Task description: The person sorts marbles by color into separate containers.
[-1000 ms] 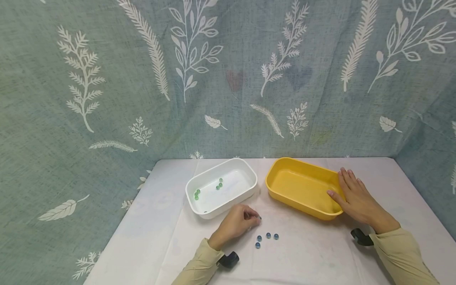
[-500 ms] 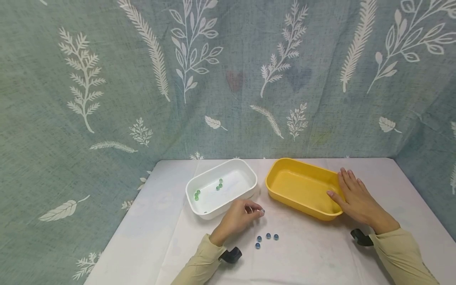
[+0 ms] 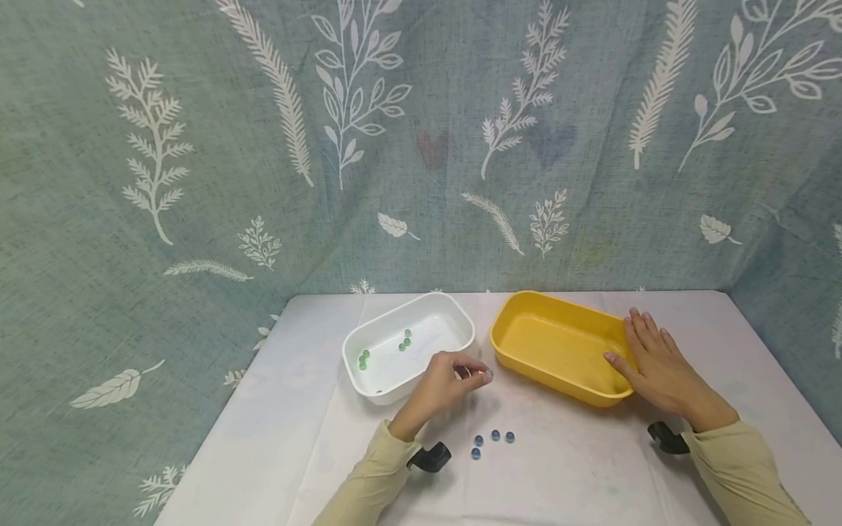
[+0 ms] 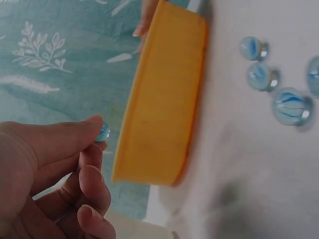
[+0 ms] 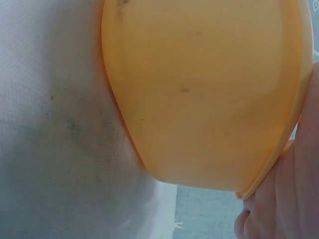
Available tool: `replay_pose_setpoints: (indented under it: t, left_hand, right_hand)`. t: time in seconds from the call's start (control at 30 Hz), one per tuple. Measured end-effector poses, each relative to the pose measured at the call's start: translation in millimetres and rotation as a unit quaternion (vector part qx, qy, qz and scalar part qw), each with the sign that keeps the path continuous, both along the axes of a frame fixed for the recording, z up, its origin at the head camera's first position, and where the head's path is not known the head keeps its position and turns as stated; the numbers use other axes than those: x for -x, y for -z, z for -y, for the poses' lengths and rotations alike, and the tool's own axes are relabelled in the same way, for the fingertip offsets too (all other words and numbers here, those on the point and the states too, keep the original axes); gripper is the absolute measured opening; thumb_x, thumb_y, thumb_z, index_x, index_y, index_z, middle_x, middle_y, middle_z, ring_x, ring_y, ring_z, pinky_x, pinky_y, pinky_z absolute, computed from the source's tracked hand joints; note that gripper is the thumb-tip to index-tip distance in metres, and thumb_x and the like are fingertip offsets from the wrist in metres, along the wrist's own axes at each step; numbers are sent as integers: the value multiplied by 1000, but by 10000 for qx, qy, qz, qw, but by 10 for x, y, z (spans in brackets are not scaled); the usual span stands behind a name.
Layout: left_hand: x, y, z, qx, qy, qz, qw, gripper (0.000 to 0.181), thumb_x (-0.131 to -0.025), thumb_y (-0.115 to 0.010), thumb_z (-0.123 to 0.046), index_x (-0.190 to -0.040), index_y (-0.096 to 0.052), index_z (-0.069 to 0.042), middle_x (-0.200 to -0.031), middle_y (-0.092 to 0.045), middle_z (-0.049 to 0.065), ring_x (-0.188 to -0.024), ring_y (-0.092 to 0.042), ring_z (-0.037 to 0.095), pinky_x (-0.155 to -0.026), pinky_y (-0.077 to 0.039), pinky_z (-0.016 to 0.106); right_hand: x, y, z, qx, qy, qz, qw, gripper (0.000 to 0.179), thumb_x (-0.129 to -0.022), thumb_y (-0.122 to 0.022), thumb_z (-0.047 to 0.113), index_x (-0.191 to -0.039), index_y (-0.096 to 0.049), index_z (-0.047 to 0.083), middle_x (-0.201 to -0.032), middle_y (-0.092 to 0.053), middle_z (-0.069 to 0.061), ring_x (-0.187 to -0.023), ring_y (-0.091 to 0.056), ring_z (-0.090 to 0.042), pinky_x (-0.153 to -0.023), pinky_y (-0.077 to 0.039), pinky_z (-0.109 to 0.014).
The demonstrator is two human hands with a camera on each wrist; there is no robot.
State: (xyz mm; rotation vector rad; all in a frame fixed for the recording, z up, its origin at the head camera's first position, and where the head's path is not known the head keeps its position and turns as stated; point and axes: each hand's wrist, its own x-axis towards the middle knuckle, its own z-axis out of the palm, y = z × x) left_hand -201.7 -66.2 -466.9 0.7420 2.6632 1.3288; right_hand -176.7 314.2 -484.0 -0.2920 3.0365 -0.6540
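My left hand (image 3: 439, 383) pinches a clear blue-swirled marble (image 4: 103, 133) between thumb and fingertip, raised above the cloth between the two trays. The other fingers of that hand are curled in the left wrist view. Several similar blue marbles (image 3: 495, 435) lie loose on the cloth in front of it. On the right, a yellow tray (image 3: 559, 343) has no marbles visible in it. My right hand (image 3: 661, 372) rests on its right end with fingers straight, the thumb reaching over the rim.
A white tray (image 3: 393, 394) stands behind my left hand, holding several green marbles (image 3: 407, 341). White cloth covers the table (image 3: 579, 467). A patterned blue-green curtain (image 3: 421, 146) hangs along the back edge.
My left hand has lifted and moved away from me and slightly right with the pinched marble, towards the yellow tray. The right hand and both trays stay put.
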Motion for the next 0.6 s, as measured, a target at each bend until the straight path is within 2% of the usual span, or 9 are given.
replay_pose_setpoints:
  t: [0.3,0.6]
  left_hand:
    - [73,-124,-84,-19,-68,-98,9999,13,-90,-79,-18,-100,-83,-11,-82,-74,0,-73,-57,2,-62,-45,15]
    - [119,-213,-144,-233,-30,-181,9996,15,-90,-81,-20,-100,-83,-9,-83,-74,2,-74,-59,3,-61,-45,16]
  right_hand:
    - [8,-3,-14,-3,-4,-81,10000,93,-109,-35,57,-159,-4,-15,-169,7,-35,-158,7,-52,-126,6,-67]
    - [-4,2,-15,153,-57,-56,9999,95,-108,-38,57,-159,-3,-15,-169,7,-34,-158,6,-53,-127,6,-67]
